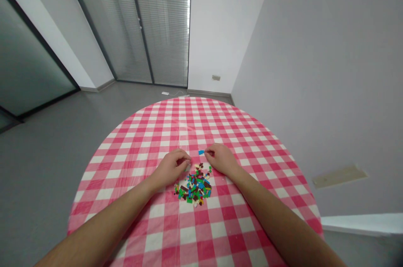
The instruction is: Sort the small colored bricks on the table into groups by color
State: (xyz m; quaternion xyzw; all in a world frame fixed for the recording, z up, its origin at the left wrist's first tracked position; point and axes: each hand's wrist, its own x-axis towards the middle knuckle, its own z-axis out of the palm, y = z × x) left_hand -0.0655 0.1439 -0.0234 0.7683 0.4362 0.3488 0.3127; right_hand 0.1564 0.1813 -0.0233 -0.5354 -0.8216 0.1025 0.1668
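A pile of small toy building bricks (pixel 195 188) in green, blue, brown, white and yellow lies on the table between my forearms. Just beyond the pile is a flat blue building brick (pixel 201 152), its right end at the fingertips of my right hand (pixel 221 158), which are pinched together. My left hand (pixel 174 167) rests at the pile's upper left edge with thumb and fingers closed together. A small pale shape shows by its fingertips, too small to make out.
The round table has a red and white checked cloth (pixel 157 225). A grey wall (pixel 330 69) stands close on the right. Glass doors with blinds (pixel 163 27) are behind the table, and a white power strip (pixel 165 93) with a cord lies on the floor.
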